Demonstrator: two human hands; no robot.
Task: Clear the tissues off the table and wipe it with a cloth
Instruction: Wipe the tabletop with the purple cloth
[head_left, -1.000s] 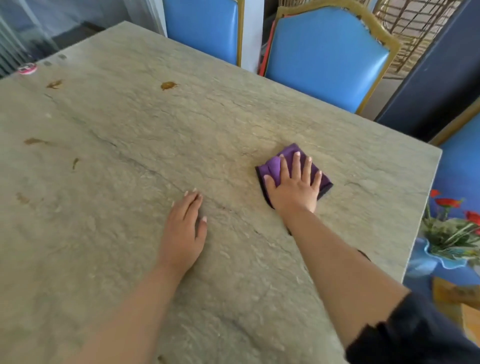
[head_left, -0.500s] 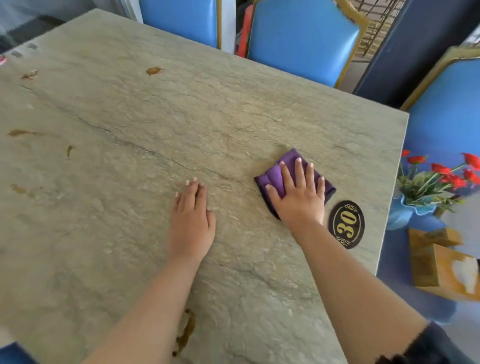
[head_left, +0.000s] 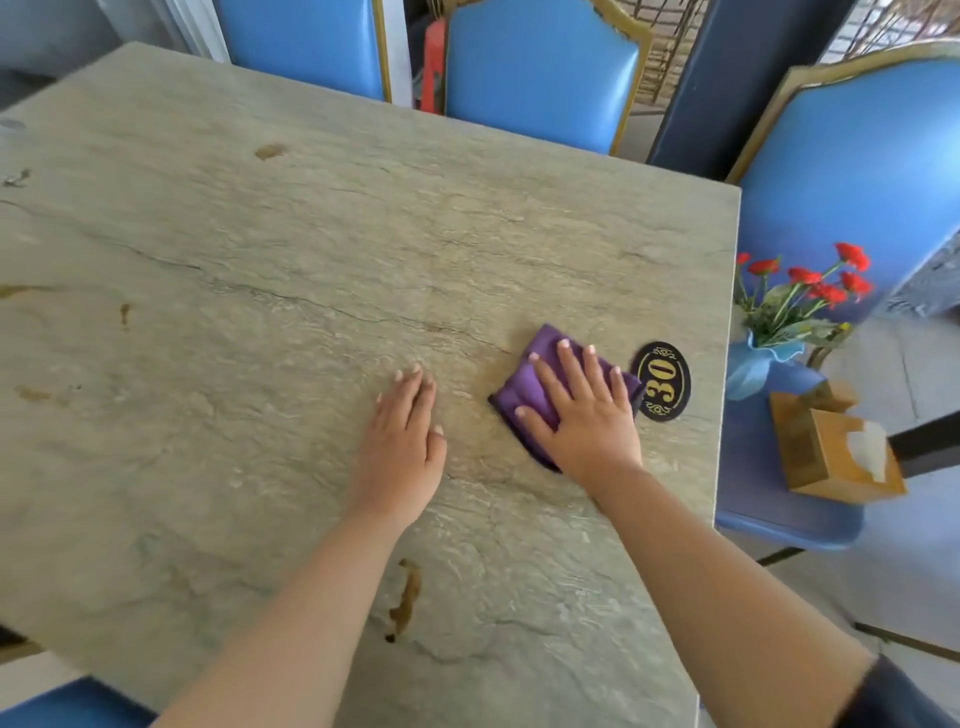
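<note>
A folded purple cloth (head_left: 524, 395) lies on the stone-patterned table (head_left: 291, 244) near its right edge. My right hand (head_left: 584, 421) presses flat on the cloth with fingers spread, covering most of it. My left hand (head_left: 402, 441) rests palm down on the bare tabletop just left of the cloth, holding nothing. Brown stains mark the table: one near my left forearm (head_left: 405, 597), one at the far side (head_left: 270, 151), others along the left. No tissues lie on the tabletop.
A black oval number plaque reading 30 (head_left: 662, 380) sits right of the cloth. Blue chairs (head_left: 540, 67) surround the table. On the right chair seat stand a wooden tissue box (head_left: 836, 447) and a blue vase of red flowers (head_left: 779, 332).
My right hand has slid the cloth toward me and to the right, up beside the number plaque. My left hand stayed flat on the table. The view shifted right.
</note>
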